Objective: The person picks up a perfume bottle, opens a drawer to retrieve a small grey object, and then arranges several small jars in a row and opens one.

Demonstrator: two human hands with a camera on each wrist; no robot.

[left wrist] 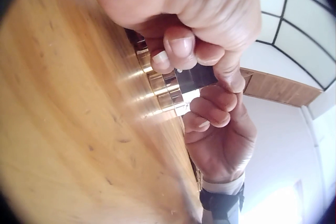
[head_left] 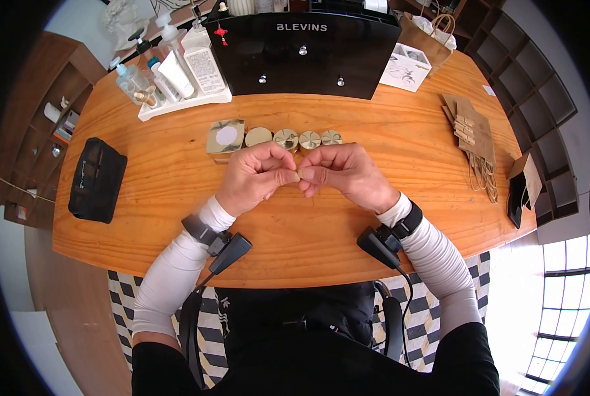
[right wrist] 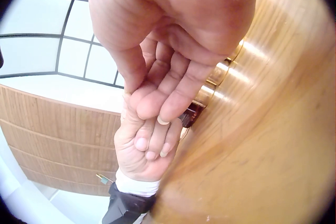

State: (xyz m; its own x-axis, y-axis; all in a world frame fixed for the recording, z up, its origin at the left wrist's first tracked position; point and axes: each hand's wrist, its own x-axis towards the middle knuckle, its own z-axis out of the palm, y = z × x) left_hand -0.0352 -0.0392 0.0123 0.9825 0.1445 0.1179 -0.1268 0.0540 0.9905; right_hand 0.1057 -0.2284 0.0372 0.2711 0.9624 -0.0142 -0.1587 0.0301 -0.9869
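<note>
Both hands meet at the fingertips above the wooden table (head_left: 281, 244). The left hand (head_left: 252, 177) and right hand (head_left: 357, 175) have curled fingers, with thumb and forefinger tips together. Whether something tiny lies between them cannot be told. The left wrist view has the left hand (left wrist: 194, 14) near the camera and the right hand (left wrist: 223, 145) beyond. From the right wrist, the right hand (right wrist: 178, 24) is close, the left hand (right wrist: 139, 150) past it. Just behind the hands stand a square gold-topped container (head_left: 226, 138) and several round gold-lidded jars (head_left: 332, 137).
A black BLEVINS box (head_left: 301, 63) stands at the back, with a white bottle tray (head_left: 186, 107) to its left and a white box (head_left: 405, 68) to its right. A black pouch (head_left: 97, 180) lies left; brown paper bags (head_left: 476, 132) and a dark item (head_left: 518, 198) lie right.
</note>
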